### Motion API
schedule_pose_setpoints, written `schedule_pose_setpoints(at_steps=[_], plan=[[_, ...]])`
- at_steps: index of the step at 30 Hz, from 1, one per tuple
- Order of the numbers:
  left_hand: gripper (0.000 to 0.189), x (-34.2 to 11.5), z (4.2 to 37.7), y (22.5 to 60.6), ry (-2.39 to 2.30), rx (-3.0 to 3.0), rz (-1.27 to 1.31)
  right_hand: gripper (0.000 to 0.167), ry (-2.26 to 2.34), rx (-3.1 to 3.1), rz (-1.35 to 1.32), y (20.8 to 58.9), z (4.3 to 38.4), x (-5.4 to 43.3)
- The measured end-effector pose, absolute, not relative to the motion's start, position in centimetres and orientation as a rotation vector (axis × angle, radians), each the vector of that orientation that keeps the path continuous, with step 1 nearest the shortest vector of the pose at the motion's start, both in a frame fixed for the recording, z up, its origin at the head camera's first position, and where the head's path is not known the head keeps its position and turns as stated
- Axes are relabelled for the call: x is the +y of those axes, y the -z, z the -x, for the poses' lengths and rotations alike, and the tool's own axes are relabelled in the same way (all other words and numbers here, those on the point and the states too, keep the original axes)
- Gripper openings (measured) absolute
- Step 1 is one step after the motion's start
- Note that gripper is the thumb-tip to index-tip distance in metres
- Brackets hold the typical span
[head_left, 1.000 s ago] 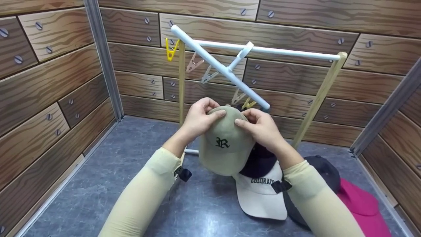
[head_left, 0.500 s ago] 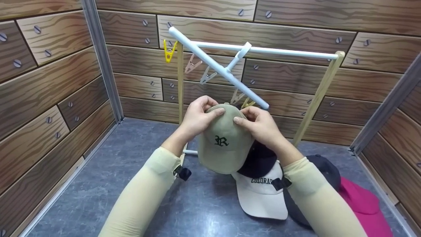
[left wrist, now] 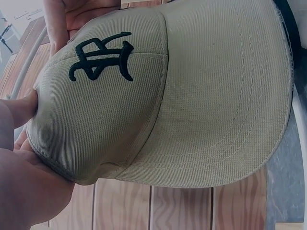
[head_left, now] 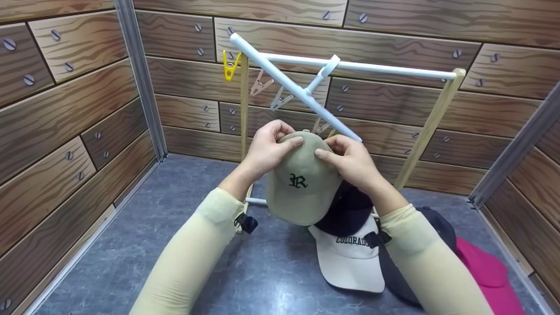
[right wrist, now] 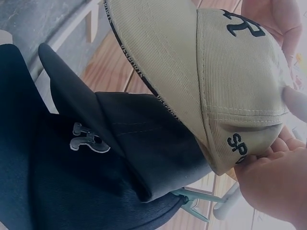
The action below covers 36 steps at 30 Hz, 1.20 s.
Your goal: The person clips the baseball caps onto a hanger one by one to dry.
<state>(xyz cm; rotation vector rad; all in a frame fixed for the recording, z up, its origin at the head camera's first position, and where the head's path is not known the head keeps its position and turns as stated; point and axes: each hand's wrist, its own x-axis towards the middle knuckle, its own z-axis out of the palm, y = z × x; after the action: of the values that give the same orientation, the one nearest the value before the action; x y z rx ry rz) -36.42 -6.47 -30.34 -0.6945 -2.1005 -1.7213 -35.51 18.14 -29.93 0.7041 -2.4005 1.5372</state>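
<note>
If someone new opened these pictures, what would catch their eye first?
Probably the beige cap and its dark emblem, held at the crown by the left hand and right hand near the middle of the head view. Above it, the pale blue hanger slants down to the right, with a yellow clip near its upper end. The bright pink cap at the lower right, partly behind the right sleeve, also stands out.

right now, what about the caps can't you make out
Beige cap: its inside, hidden in every view by its own crown and brim.
Side lettering on it, right wrist view: the rest is out of sight at the right hand.
White cap, head view: its word's end, covered by the black wrist camera.
Pink cap, head view: partly behind the sleeve, cut off below.
</note>
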Motion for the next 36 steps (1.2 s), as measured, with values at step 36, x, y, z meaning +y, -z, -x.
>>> schedule_pose_setpoints(at_steps=[36], plan=[[0.018,-6.7,36.9,30.1,1.771,-2.08,0.725,0.046,-1.363,-2.475,-0.229,28.2,37.0,15.8]])
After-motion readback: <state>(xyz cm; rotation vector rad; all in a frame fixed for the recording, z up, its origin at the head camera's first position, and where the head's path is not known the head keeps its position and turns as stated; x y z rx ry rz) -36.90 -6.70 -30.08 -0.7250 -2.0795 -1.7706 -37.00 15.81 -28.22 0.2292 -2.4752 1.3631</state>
